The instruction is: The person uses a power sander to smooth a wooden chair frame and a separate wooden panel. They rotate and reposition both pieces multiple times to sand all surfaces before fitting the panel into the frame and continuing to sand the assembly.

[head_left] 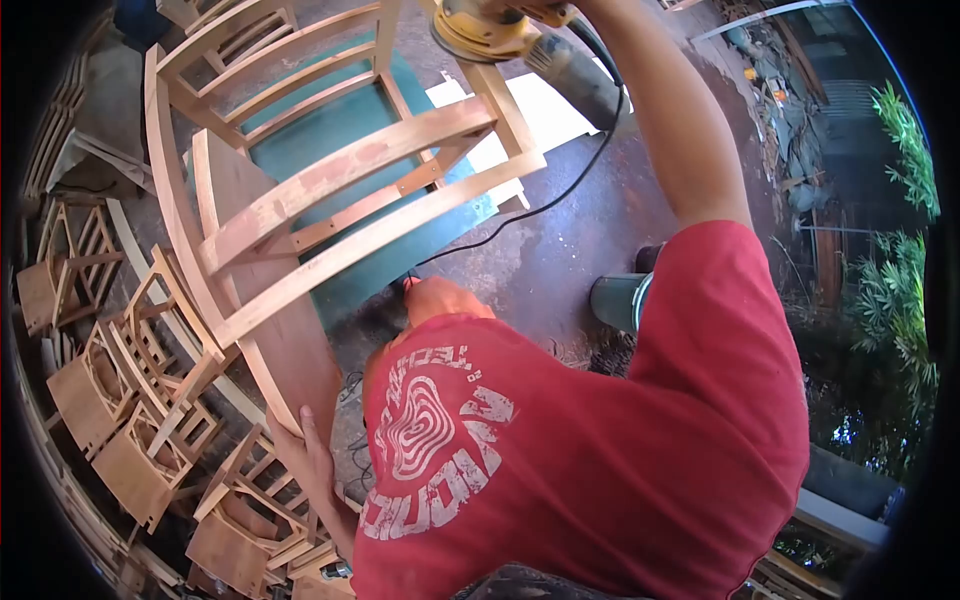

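Observation:
A pale wooden chair frame with curved slats lies tilted on a teal-covered surface. At the frame's lower end, my left hand grips the edge of a wooden member beside a broad panel. My right hand, partly cut off by the top edge of the view, holds a yellow sander with a dark dust canister. The sander is over or against the frame's upper right part; contact is unclear. Reddish patches mark the nearest curved slat.
Several wooden chairs crowd the left and lower left. A black cable trails from the sander across the reddish floor. White sheets lie beyond the teal surface, and a green bucket stands on the right. Plants edge the far right.

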The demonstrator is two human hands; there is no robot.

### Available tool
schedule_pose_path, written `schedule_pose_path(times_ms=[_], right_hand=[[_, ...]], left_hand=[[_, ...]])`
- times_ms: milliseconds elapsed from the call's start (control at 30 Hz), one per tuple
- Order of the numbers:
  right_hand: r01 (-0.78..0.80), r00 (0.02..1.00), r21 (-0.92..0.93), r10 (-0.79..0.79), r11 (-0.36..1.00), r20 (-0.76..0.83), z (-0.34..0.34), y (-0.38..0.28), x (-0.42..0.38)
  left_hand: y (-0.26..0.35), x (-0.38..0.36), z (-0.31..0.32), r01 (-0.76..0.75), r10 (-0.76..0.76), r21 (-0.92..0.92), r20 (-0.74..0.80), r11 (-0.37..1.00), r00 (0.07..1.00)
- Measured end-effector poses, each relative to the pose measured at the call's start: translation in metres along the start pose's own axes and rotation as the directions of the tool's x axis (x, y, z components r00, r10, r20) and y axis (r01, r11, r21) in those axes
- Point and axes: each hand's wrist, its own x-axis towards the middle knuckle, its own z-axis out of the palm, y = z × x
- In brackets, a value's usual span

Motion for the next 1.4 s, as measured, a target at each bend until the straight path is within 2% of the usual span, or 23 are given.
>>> schedule_pose_path(times_ms=[167, 200, 300, 333, 367, 433, 500, 567, 600, 633, 700, 733, 833, 900, 1100, 1200, 1233, 1267, 1300, 1400], right_hand=[[0.006, 1.000, -0.045, -0.007, 0.999, -0.013, 0.004, -0.016, -0.084], [0.033, 0.996, -0.091, -0.041, 0.995, -0.080, 0.022, -0.001, -0.072], [0.045, 0.991, -0.060, -0.052, 0.997, -0.123, 0.024, -0.005, -0.106], [-0.017, 0.998, 0.015, 0.018, 1.000, -0.056, 0.024, -0.007, -0.114], [-0.017, 0.999, 0.009, 0.017, 1.000, -0.049, 0.026, -0.007, -0.121], [-0.038, 0.999, 0.249, 0.043, 0.968, -0.013, 0.035, -0.008, -0.133], [-0.049, 0.998, 0.264, 0.042, 0.963, 0.036, 0.033, -0.018, -0.149], [-0.107, 0.992, 0.117, 0.099, 0.987, 0.078, 0.030, -0.026, -0.158], [0.030, 0.995, -0.004, -0.030, 1.000, -0.092, 0.052, -0.005, -0.154], [0.050, 0.995, -0.001, -0.050, 0.999, -0.090, 0.066, 0.007, -0.155], [0.222, 0.964, 0.057, -0.211, 0.973, -0.161, 0.082, 0.020, -0.153], [0.250, 0.959, 0.067, -0.237, 0.966, -0.157, 0.082, 0.018, -0.155], [0.292, 0.949, 0.107, -0.274, 0.950, -0.159, 0.092, -0.001, -0.180], [0.322, 0.921, 0.081, -0.292, 0.943, -0.259, 0.099, -0.016, -0.190], [0.348, 0.872, 0.108, -0.279, 0.931, -0.403, 0.134, -0.088, -0.223], [0.407, 0.833, 0.167, -0.291, 0.898, -0.470, 0.163, -0.136, -0.238], [0.447, 0.775, 0.131, -0.310, 0.885, -0.551, 0.175, -0.151, -0.241], [0.484, 0.708, 0.095, -0.325, 0.870, -0.627, 0.186, -0.164, -0.244], [0.499, 0.700, 0.109, -0.326, 0.860, -0.636, 0.198, -0.174, -0.243], [0.538, 0.545, 0.030, -0.321, 0.842, -0.775, 0.216, -0.193, -0.235]], left_hand=[[-0.012, -0.003, -0.005, -0.081, 0.081, -0.011, 0.020, 0.997, 0.996], [-0.010, 0.000, -0.005, -0.087, 0.088, -0.010, 0.021, 0.996, 0.996], [-0.010, 0.001, -0.005, -0.123, 0.124, -0.034, 0.032, 0.992, 0.992], [-0.015, 0.004, -0.005, -0.130, 0.130, -0.022, 0.040, 0.991, 0.991], [-0.020, 0.004, -0.005, -0.132, 0.132, -0.006, 0.044, 0.991, 0.990], [-0.020, 0.003, -0.005, -0.137, 0.138, -0.024, 0.038, 0.990, 0.990], [-0.021, 0.003, -0.004, -0.148, 0.149, -0.041, 0.025, 0.988, 0.989], [-0.023, 0.005, -0.004, -0.136, 0.138, -0.064, 0.027, 0.989, 0.990], [-0.024, 0.005, -0.004, -0.127, 0.128, -0.062, 0.013, 0.990, 0.992], [-0.025, 0.007, -0.004, -0.122, 0.125, -0.087, 0.024, 0.989, 0.992], [-0.023, 0.007, -0.003, -0.098, 0.100, -0.109, 0.010, 0.989, 0.995], [-0.023, 0.007, -0.002, -0.107, 0.109, -0.104, 0.009, 0.989, 0.994], [-0.018, 0.006, -0.003, -0.063, 0.064, -0.080, 0.003, 0.995, 0.998], [-0.015, 0.005, -0.004, -0.073, 0.073, -0.074, 0.000, 0.995, 0.997], [-0.011, 0.004, -0.007, -0.097, 0.101, 0.066, -0.048, 0.993, 0.994], [-0.017, 0.004, -0.016, -0.127, 0.124, 0.054, 0.053, 0.990, 0.991], [-0.022, 0.005, -0.019, -0.126, 0.124, 0.067, 0.038, 0.990, 0.992], [-0.027, 0.006, -0.021, -0.168, 0.167, 0.012, 0.092, 0.986, 0.982], [-0.030, 0.006, -0.026, -0.205, 0.209, -0.044, 0.141, 0.978, 0.968], [-0.035, 0.015, -0.024, -0.222, 0.240, -0.114, 0.181, 0.968, 0.954]])
